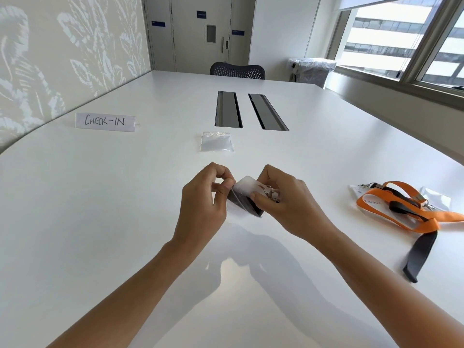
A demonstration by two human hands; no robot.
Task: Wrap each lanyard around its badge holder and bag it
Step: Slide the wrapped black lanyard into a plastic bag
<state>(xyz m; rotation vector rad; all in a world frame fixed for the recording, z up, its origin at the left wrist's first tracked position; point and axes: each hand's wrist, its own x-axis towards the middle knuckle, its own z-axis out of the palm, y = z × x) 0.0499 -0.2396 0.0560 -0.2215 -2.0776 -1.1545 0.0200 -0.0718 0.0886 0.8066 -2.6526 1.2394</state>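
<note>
- Held a badge holder point(247, 187), white face up and tilted, above the near middle of the table point(100, 222), clear of the surface.
- Saw a black lanyard point(244, 203) wound round the holder's lower part, with a metal clip point(268, 190) at its right end.
- Clamped the right hand point(283, 204) on that clip end, thumb on the near side and fingers curled over the far side.
- Pinched the thin edge of a clear bag point(237, 214) between thumb and forefinger of the left hand point(203, 197), the other fingers curled in, right at the bundle's left end.
- Could not tell how far the bundle sat inside the bag.
- Found a spare zip bag point(217, 143) lying flat beyond the hands, toward the far middle of the table, just short of two dark cable slots point(228, 109).
- Found a loose heap near the right edge: an orange lanyard point(401, 209) tangled with a second black lanyard point(419, 254), whose tail trailed toward the near edge.
- Made out two white holders point(357, 190) in the heap, touching the straps.
- Noted a paper sign point(105, 122) lettered "CHECK-IN" standing toward the left edge, well apart from the hands.
- Noted a dark mesh chair point(237, 70) at the far edge.
</note>
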